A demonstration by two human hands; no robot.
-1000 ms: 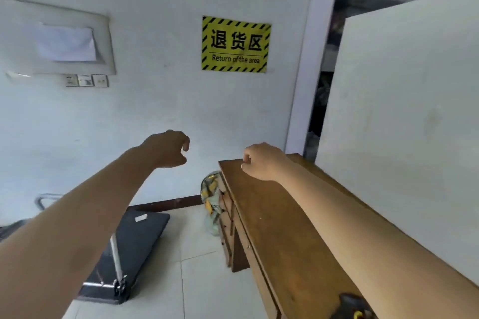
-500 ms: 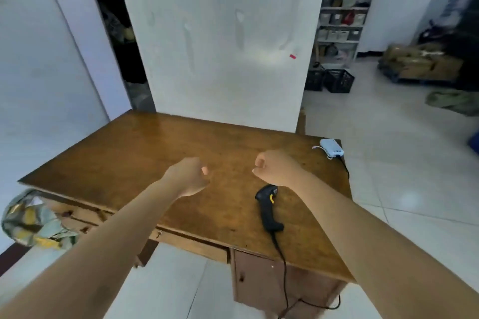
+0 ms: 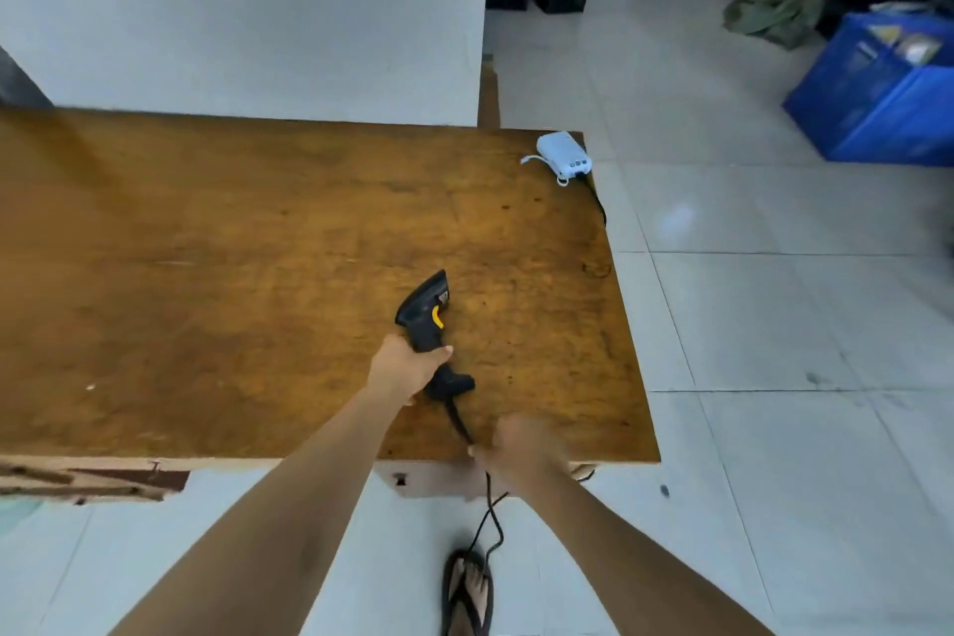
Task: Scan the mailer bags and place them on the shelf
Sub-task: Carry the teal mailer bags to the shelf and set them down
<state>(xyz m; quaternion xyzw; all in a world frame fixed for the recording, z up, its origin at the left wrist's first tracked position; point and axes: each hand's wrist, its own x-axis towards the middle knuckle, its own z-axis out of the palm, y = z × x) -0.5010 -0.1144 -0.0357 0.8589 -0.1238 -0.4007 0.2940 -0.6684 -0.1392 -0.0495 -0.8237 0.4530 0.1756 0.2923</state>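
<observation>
Head view: getting-the-tool step. Left hand (image 3: 408,367) wrapped around handle of black scanner (image 3: 426,318) on wooden table (image 3: 232,248); right hand (image 3: 521,449) closed, pinching scanner cable (image 3: 462,424) at table's near edge. No mailer bags or shelf in view, location unknown. Next probably: lift scanner, find bags. Cable trails down to floor by sandalled foot (image 3: 467,589), possible snag. White power bank (image 3: 562,158) at far corner, blue crate (image 3: 877,103) well apart.

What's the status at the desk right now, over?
Left hand gripping scanner. Right hand pinching its cable at desk edge. No mailer bags in view. Nothing blocking.
</observation>
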